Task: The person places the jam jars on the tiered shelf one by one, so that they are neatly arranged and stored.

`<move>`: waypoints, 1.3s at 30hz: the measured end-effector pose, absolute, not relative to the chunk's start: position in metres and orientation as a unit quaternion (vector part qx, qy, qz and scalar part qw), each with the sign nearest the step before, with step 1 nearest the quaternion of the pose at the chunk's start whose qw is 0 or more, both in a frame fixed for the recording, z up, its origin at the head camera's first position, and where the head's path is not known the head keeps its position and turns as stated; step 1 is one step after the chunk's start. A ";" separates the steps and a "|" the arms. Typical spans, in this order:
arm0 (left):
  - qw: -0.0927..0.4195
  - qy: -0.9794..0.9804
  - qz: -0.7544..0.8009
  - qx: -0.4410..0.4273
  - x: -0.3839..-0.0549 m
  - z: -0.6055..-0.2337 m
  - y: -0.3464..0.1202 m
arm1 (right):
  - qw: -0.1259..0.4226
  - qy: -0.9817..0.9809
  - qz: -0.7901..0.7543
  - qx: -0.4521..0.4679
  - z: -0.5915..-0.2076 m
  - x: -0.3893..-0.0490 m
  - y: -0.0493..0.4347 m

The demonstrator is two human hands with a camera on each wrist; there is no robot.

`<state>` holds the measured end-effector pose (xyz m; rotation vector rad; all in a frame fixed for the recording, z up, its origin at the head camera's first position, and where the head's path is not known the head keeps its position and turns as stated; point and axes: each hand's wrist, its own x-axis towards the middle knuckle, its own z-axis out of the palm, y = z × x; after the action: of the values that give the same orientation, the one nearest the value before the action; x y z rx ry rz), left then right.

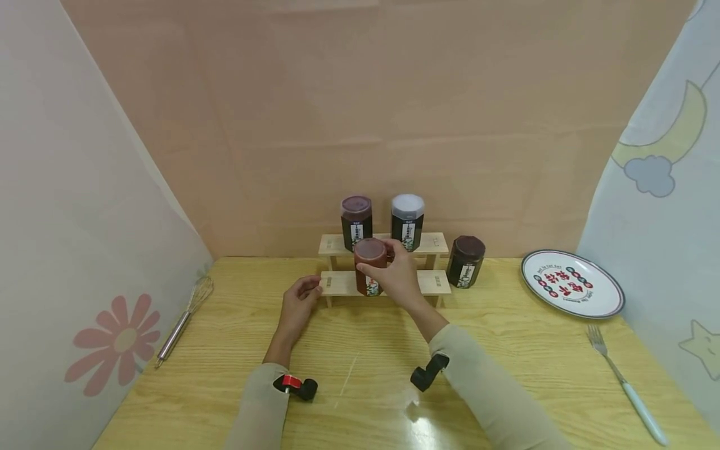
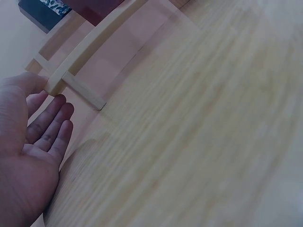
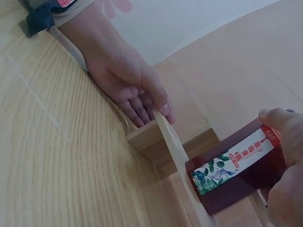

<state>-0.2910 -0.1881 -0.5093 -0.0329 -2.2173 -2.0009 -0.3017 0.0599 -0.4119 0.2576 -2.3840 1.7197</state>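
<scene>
My right hand (image 1: 398,279) grips a red jar (image 1: 367,282) by its sides, fingers and thumb round its upper part. The jar stands at the front board of a two-step wooden rack (image 1: 339,283), and its white label (image 3: 236,161) shows in the right wrist view. At the rack's left end my left hand (image 1: 299,306) pinches the front board, thumb at the top and the other fingers curled below (image 2: 52,123). Two dark jars stand on the rear step, one with a purplish lid (image 1: 357,204), the other with a whitish lid (image 1: 408,204).
Right of the rack a dark brown jar (image 1: 465,261) stands on the wooden table (image 1: 349,362). Farther right are a white oval plate (image 1: 562,265) against the side wall and a fork (image 1: 624,382). A whisk (image 1: 182,322) lies at the left wall.
</scene>
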 end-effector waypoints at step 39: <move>0.068 -0.740 -0.669 -0.011 -0.292 -0.511 -0.188 | 0.019 -0.746 0.643 0.172 -0.431 -0.316 0.066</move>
<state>-0.2922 -0.1883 -0.5112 -0.0327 -2.2297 -2.0142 -0.3156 0.0657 -0.4313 0.5340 -2.3139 1.9968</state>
